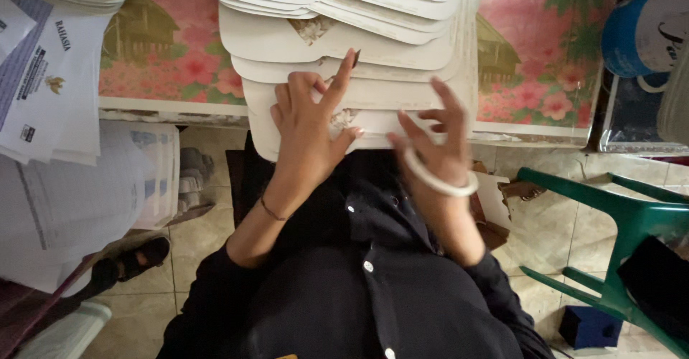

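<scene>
Now the left hand [310,126] presses open fingers on the fanned stack of cream-white die-cut cardboard sheets [337,39] lying on the floral-covered tabletop [172,50]. Beside it, the right hand [434,140] hovers, fingers spread wide, holding nothing, at the stack's near edge.

Stack of cardboard cutouts [344,43] on the bench [172,108], overhanging its near edge. Left hand [308,133] flat on the lowest cutouts, right hand [434,140] just beside it at the stack's near edge. Sheaf of papers [50,79] at far left, hanging over the bench edge. Sandal [133,258] on the floor below left. Plastic chair [631,222] at right, small box [588,327] beneath it.
</scene>
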